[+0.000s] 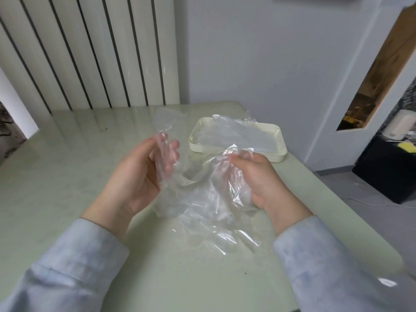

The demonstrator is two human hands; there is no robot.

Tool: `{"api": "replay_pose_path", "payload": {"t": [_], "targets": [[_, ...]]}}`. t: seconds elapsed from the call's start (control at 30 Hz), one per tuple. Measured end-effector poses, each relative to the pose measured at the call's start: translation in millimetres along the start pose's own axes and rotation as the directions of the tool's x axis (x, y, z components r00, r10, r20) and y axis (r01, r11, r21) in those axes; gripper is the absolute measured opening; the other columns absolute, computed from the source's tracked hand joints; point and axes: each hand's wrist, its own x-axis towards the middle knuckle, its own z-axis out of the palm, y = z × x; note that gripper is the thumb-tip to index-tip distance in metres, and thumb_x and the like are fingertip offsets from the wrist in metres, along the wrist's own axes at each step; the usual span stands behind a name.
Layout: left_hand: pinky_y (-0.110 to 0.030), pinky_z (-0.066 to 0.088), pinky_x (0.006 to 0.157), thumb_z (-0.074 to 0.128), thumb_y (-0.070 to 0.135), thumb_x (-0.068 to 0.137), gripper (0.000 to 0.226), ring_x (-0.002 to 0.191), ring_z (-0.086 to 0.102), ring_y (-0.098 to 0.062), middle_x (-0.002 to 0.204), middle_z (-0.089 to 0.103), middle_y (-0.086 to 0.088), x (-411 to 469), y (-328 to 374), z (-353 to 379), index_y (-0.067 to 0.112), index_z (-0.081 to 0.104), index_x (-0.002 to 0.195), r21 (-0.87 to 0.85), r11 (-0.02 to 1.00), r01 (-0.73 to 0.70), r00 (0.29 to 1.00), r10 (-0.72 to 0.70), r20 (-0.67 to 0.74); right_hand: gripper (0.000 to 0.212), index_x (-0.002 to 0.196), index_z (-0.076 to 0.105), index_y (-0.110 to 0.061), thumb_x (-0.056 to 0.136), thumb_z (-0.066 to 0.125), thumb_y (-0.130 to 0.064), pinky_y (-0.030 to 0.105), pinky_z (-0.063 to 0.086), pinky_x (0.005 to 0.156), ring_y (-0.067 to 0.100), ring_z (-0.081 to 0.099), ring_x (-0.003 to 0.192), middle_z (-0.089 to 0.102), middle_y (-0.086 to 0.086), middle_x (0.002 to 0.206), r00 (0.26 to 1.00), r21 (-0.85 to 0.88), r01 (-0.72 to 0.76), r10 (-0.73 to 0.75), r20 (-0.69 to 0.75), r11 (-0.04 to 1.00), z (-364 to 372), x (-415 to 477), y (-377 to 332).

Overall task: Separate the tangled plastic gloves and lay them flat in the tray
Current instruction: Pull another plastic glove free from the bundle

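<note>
A tangle of clear plastic gloves (202, 206) hangs between my hands above the pale green table (67, 176). My left hand (139, 176) pinches one part of the film, fingers curled round it. My right hand (258, 179) grips another bunch of the same film at its top. The lower part of the tangle trails onto the table near me. A cream rectangular tray (279, 152) stands beyond my right hand, with a clear glove (236, 131) lying in it. Another clear glove (168, 118) shows behind my left hand, partly hidden.
The table's right edge (337, 199) runs close to my right arm, with floor and a black cabinet (387, 170) beyond. A ribbed white panel (90, 52) and a grey wall stand behind the table.
</note>
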Motion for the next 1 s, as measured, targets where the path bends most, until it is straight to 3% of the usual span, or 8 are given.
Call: {"api": "replay_pose_path", "payload": {"t": [0.13,0.23,0.4,0.5,0.57,0.73,0.87,1.0], "targets": [[-0.017,0.055,0.048,0.054,0.022,0.093,0.015,0.052,0.066,-0.008,0.077,0.073,-0.002,-4.7,-3.7,11.2,0.014,0.065,0.097,-0.222,0.941,0.257,0.962,-0.226,0.154,0.011,0.089,0.078,-0.01,0.092,0.069,-0.005,0.038,0.052,0.087,0.028,0.068,0.088,0.073,0.015,0.091,0.999,-0.009,-0.019,0.02,0.035,1.0,1.5,0.6,0.9],[-0.021,0.057,0.05,0.054,0.031,0.085,0.038,0.054,0.067,-0.015,0.079,0.07,-0.01,-6.6,-15.1,16.1,0.002,0.07,0.103,-0.1,0.928,0.358,0.926,-0.339,0.165,0.019,0.076,0.079,-0.018,0.091,0.072,-0.008,0.04,0.051,0.09,0.028,0.067,0.088,0.072,0.01,0.084,0.998,-0.04,-0.034,0.036,0.052,0.999,2.6,0.5,3.0],[-0.024,0.052,0.056,0.03,0.071,0.096,0.073,0.069,0.065,-0.017,0.107,0.076,-0.01,-2.4,-28.9,11.4,0.011,0.061,0.123,0.193,0.932,0.308,0.94,-0.329,0.088,0.005,0.092,0.073,-0.008,0.093,0.069,-0.006,0.038,0.051,0.084,0.026,0.067,0.081,0.07,0.01,0.083,0.995,-0.031,-0.054,0.057,0.085,0.998,4.7,-3.9,1.2],[-0.027,0.05,0.061,0.05,0.039,0.102,0.039,0.063,0.064,-0.014,0.102,0.075,-0.009,-1.3,-36.8,13.9,0.009,0.065,0.122,0.31,0.929,0.204,0.977,-0.213,-0.007,0.005,0.095,0.073,-0.006,0.093,0.068,-0.005,0.038,0.053,0.083,0.029,0.068,0.084,0.071,0.015,0.088,0.993,-0.019,-0.063,0.065,0.101,0.998,4.6,-5.0,0.9],[-0.037,0.048,0.081,0.051,0.028,0.102,0.034,0.076,0.068,-0.018,0.107,0.074,-0.011,0.4,-38.6,12.2,0.008,0.067,0.123,0.286,0.935,0.21,0.974,-0.224,0.018,0.006,0.093,0.072,-0.005,0.094,0.066,-0.005,0.037,0.054,0.082,0.028,0.068,0.085,0.072,0.013,0.087,0.993,-0.03,-0.062,0.065,0.1,0.998,4.7,-5.6,0.3],[-0.044,0.054,0.095,0.045,0.029,0.096,0.042,0.103,0.068,-0.03,0.123,0.068,-0.015,-7.5,-29.9,9.8,0.011,0.07,0.123,-0.033,0.942,0.335,0.878,-0.3,0.372,0.017,0.09,0.07,-0.004,0.1,0.057,-0.009,0.03,0.055,0.063,0.024,0.067,0.067,0.069,0.014,0.08,0.977,0.023,-0.123,0.117,0.177,0.992,5.3,-5.6,0.9],[-0.043,0.046,0.108,0.037,0.037,0.102,0.05,0.111,0.067,-0.027,0.126,0.069,-0.015,-4.1,-39.4,9.4,0.008,0.07,0.127,0.167,0.937,0.306,0.867,-0.346,0.359,0.02,0.108,0.069,0.008,0.094,0.058,0.0,0.032,0.057,0.063,0.026,0.069,0.067,0.07,0.02,0.089,0.975,-0.012,-0.134,0.134,0.178,0.991,3.0,-3.4,1.4],[-0.024,0.057,0.064,0.036,0.032,0.107,0.049,0.072,0.07,-0.017,0.104,0.072,-0.008,-5.2,-40.7,18.2,0.009,0.079,0.107,0.268,0.928,0.258,0.935,-0.31,0.171,0.027,0.114,0.071,0.006,0.089,0.069,-0.003,0.046,0.057,0.087,0.036,0.071,0.092,0.072,0.026,0.108,0.962,-0.009,-0.15,0.148,0.229,0.989,4.8,-4.4,-0.4]]}}
